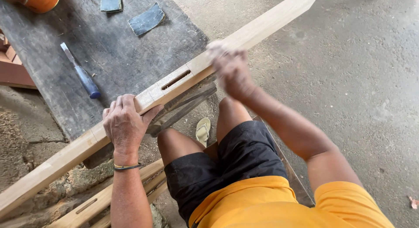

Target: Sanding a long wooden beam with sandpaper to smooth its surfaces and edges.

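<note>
Nearest the camera are the person's yellow shirt (262, 202) and black shorts (227, 160), with bare knees pointing forward. To the lower left, below the knees, two more wooden rails (102, 202) lie on the rough ground, one showing a slot cut in its face.

The left hand (125, 123), with a dark band at the wrist, lies on top of a long pale wooden beam (56, 160); its grip is closed over the beam, fingers curled across the upper face and thumb down the near side. The beam runs diagonally from the lower left edge to the upper right, resting across the edge of a dark, worn tabletop (109, 49). A rectangular mortise slot (176, 79) is cut in its upper face, between the two hands.

The right hand (231, 68) is on the beam just past the slot and is blurred; whether its grip is spread or pinching something cannot be told. Under the beam, dark metal bars (185, 106) slant toward the knees, and a pale sandal (203, 131) lies on the concrete floor (349, 79) between the legs.

Farther off on the tabletop lie a blue-handled chisel (80, 71), two pieces of grey sandpaper (146, 18), and at the far corner an orange round object (39, 0).
</note>
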